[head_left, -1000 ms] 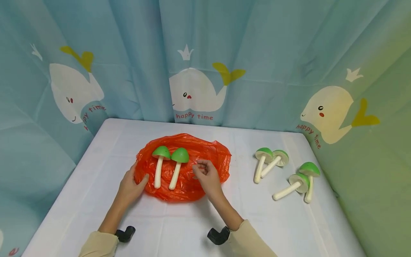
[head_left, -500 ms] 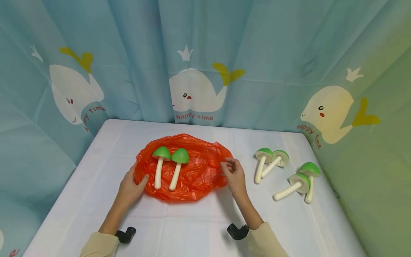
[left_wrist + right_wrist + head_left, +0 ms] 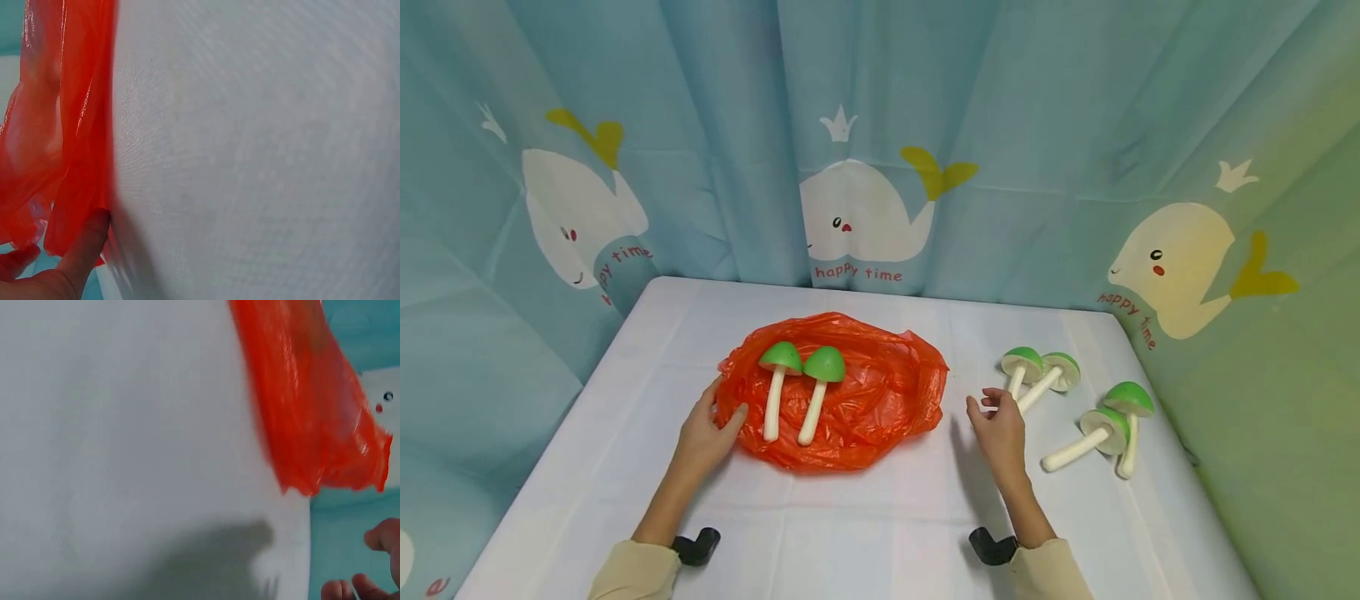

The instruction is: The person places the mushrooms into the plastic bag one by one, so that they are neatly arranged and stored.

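An orange-red plastic bag (image 3: pixel 887 400) lies spread on the table, with two toy mushrooms, a green-capped one (image 3: pixel 781 358) and its neighbour (image 3: pixel 824 364), side by side on it. My left hand (image 3: pixel 703 429) holds the bag's left edge between thumb and fingers. In the left wrist view a fingertip (image 3: pixel 94 228) touches the crinkled plastic (image 3: pixel 81 137). My right hand (image 3: pixel 1000 429) hovers with loosely bent fingers, nothing in them, overlapping the lower stems of two more mushrooms (image 3: pixel 1051 379). The bag (image 3: pixel 312 406) stands apart from the right fingers (image 3: pixel 384 537) in the right wrist view.
Farther right, another pair of mushrooms, one with its stem toward me (image 3: pixel 1078 450) and one behind it (image 3: pixel 1129 400), lies near the table's right side. A blue-green curtain (image 3: pixel 1037 125) with whale prints hangs behind the white table (image 3: pixel 850 533).
My right hand has moved right, from over the bag, past its right edge, toward the loose mushrooms. The bag's right edge spreads slightly farther right. My left hand stays in place.
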`<state>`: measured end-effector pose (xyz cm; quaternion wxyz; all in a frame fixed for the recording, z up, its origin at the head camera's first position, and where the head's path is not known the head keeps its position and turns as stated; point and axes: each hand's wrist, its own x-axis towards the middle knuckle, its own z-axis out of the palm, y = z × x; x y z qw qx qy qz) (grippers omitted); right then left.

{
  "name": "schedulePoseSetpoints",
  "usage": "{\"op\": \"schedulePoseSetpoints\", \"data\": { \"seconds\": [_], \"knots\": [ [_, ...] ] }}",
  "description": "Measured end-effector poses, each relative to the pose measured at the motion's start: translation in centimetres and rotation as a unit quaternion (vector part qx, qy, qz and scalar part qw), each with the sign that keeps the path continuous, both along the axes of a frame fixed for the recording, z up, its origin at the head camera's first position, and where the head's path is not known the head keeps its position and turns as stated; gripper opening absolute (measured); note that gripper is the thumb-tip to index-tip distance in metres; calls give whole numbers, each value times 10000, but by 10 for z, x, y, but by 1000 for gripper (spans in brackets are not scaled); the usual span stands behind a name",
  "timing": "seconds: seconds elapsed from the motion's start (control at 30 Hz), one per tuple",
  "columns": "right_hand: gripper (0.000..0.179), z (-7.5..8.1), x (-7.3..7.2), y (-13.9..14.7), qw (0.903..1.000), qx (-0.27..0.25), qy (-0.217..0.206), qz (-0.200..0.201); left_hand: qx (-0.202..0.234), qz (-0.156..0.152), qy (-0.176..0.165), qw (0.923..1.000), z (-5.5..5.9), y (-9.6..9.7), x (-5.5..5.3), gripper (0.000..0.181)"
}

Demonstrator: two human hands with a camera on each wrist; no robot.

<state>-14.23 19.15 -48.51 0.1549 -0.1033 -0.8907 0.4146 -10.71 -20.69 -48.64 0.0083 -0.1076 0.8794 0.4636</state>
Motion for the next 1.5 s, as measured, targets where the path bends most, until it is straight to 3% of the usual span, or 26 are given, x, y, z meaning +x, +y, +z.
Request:
{"op": "schedulePoseSetpoints", "data": {
  "seconds": [0.2, 0.3, 0.53, 0.7, 0.93, 1.5],
  "knots": [
    [43, -13, 3, 13, 9952, 815, 13, -546, -2, 59, -45, 10000, -1, 0, 5, 69],
    [50, -19, 4, 19, 9914, 1082, -183, -713, -84, 121, -21, 9999, -3, 0, 6, 69],
    [56, -24, -3, 32, 9935, 176, -928, -630, -54, 222, 81, 9997, -6, 0, 8, 66],
    [56, -21, -7, 41, 9945, -223, -871, -528, 21, 297, 125, 9995, -5, -1, 10, 66],
    [46, -25, -5, 46, 9964, -7, -648, -551, -24, 326, 37, 9995, -4, 0, 10, 66],
    [33, -25, 5, 45, 9954, -176, -848, -418, -79, 246, 40, 9997, -3, 2, 1, 65]
  ]
}}
